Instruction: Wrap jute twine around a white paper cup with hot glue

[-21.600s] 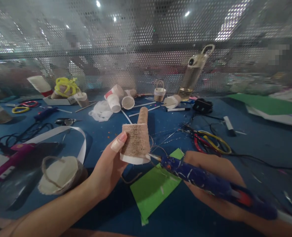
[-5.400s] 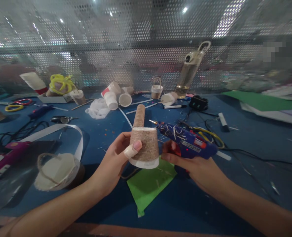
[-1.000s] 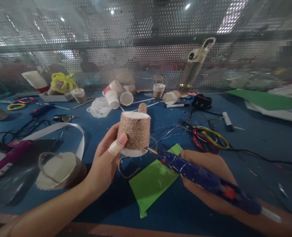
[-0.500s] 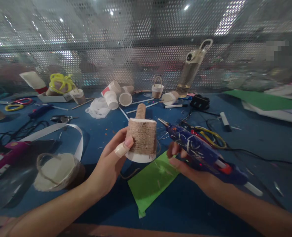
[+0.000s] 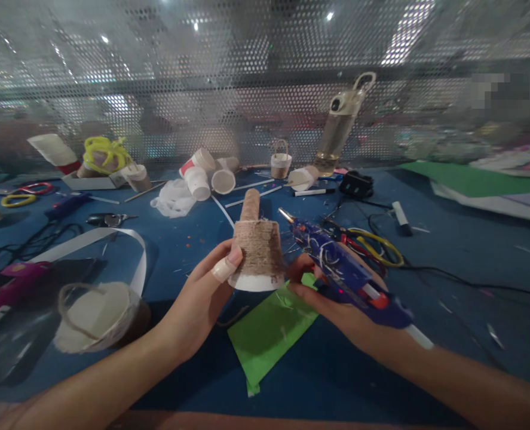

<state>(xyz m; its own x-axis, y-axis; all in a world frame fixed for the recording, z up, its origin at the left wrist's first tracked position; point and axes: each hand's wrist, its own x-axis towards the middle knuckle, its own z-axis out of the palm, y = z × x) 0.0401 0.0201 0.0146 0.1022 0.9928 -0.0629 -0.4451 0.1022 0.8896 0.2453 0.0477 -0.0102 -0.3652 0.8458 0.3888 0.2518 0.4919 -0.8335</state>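
My left hand (image 5: pixel 202 298), with a bandage on its thumb, is closed around an upside-down paper cup (image 5: pixel 259 254) wrapped in brown twine. The cup's white rim faces down, and a twine-covered stub (image 5: pixel 250 206) stands up behind its top. In my right hand (image 5: pixel 331 298) is a blue hot glue gun (image 5: pixel 345 263), smeared with dried glue; a glue stick pokes out of its rear end. The gun's nozzle is just right of the cup's upper edge, apart from it. Below both hands lies a green sheet (image 5: pixel 271 334) on the blue table.
A white basket with a twine handle (image 5: pixel 97 316) and a magenta glue gun (image 5: pixel 11 295) lie at left. Paper cups (image 5: pixel 198 179), a small basket (image 5: pixel 281 164) and a water bottle (image 5: pixel 339 131) stand farther back. Wire loops and cables (image 5: pixel 376 248) are at right.
The cup has tilted so its stub shows more and its white top no longer does. My right hand has brought the glue gun slightly left, and its nozzle is nearer the cup.
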